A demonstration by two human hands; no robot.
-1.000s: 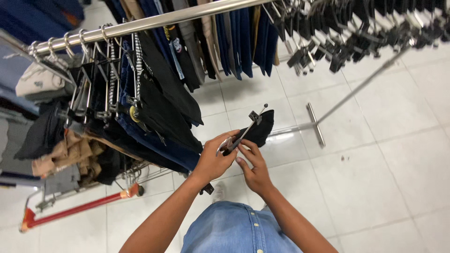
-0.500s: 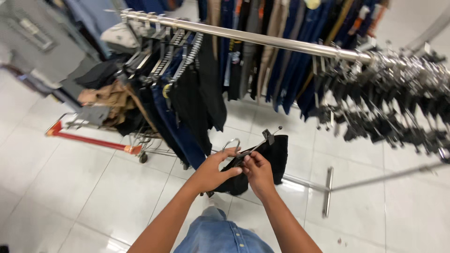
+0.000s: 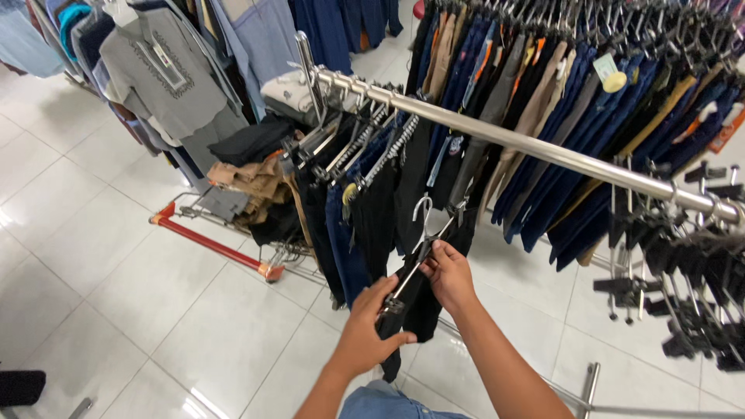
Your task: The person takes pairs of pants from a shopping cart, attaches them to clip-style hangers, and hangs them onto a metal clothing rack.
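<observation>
My left hand grips the lower end of a black clip hanger that carries a dark folded garment. My right hand holds the same hanger nearer its metal hook. The garment hangs down between my hands, just under a steel clothes rail. On that rail, left of my hands, hang dark trousers on clip hangers.
Empty black hangers crowd the rail's right end. More trousers hang on a rack behind. A grey shirt hangs at the upper left. A low red-framed trolley with folded clothes stands on the white tiled floor.
My view has swung left and closer to the rail. Both hands have lifted the hanger with the dark garment up toward the rail, close beside the hanging trousers.
</observation>
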